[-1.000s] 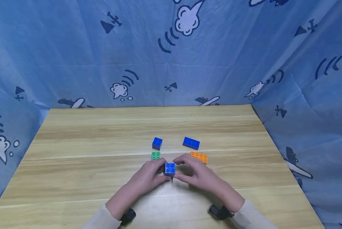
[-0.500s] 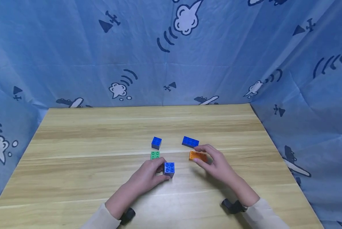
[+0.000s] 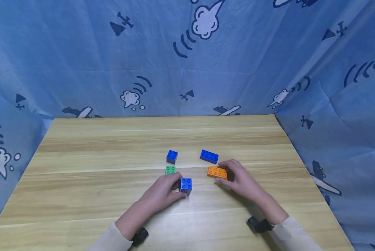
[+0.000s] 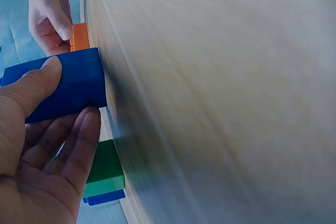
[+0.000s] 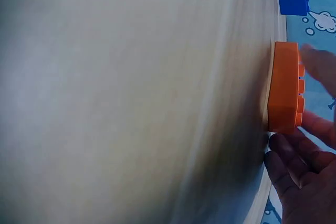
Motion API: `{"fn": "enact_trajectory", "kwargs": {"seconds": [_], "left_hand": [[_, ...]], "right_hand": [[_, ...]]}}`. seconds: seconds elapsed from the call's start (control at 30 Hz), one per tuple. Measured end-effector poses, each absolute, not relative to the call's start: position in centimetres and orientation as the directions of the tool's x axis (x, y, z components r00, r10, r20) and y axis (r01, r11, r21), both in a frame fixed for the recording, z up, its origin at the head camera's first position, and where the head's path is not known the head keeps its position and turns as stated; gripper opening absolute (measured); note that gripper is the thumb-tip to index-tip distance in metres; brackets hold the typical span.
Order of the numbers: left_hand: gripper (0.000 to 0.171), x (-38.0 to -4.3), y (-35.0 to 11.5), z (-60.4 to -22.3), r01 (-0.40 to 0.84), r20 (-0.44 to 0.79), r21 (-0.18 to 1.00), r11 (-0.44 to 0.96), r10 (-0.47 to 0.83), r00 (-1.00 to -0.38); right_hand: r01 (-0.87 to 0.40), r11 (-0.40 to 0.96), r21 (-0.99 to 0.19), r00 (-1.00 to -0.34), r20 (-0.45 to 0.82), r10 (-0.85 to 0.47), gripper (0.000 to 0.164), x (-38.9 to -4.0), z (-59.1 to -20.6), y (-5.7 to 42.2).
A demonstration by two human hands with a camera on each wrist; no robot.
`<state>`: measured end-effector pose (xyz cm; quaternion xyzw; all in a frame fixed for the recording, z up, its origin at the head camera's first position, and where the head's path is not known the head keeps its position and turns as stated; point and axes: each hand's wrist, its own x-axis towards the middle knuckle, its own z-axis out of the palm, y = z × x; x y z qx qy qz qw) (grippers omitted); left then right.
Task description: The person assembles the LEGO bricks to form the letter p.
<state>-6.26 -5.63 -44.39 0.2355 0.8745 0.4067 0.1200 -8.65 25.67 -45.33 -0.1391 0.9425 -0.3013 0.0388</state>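
My left hand (image 3: 162, 192) pinches a tall blue toy brick (image 3: 186, 185) with four-sided studded top facing up. In the left wrist view, the thumb lies along this blue brick (image 4: 79, 85) and the fingers are on its other side. My right hand (image 3: 240, 181) is around the right end of an orange toy brick (image 3: 217, 172), which lies on the table with studs up. The right wrist view has the thumb beside the studs of the orange brick (image 5: 284, 87), with other fingers near its lower end. No firm grip on it shows.
Just beyond my left hand is a green brick (image 3: 170, 169), partly hidden by it. Farther back lie a small blue brick (image 3: 172, 157) and a longer blue brick (image 3: 209, 156). A patterned blue cloth (image 3: 162, 62) rises behind the wooden table (image 3: 96, 157).
My right hand has left the tall blue brick and moved right, over the orange brick and then to its right end. My left hand keeps its hold, almost unmoved.
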Motion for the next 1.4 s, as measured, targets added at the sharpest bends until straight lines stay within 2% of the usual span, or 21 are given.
{"fn": "enact_trajectory", "kwargs": {"seconds": [0.4, 0.9, 1.4], "left_hand": [[0.025, -6.3, -5.6, -44.4, 0.318, -0.014, 0.767, 0.558, 0.510, -0.860], [0.025, -6.4, -5.7, -44.3, 0.316, -0.017, 0.771, 0.552, 0.515, -0.857], [0.024, -6.4, -5.5, -44.3, 0.318, -0.026, 0.755, 0.573, 0.511, -0.859]], "right_hand": [[-0.264, 0.790, -0.553, -0.948, -0.001, -0.317, 0.049, -9.4, -45.6, 25.3], [-0.266, 0.769, -0.581, -0.953, 0.037, -0.301, 0.038, -9.8, -46.2, 24.9], [-0.252, 0.752, -0.609, -0.953, 0.021, -0.302, 0.032, -9.8, -46.1, 25.1]]}}
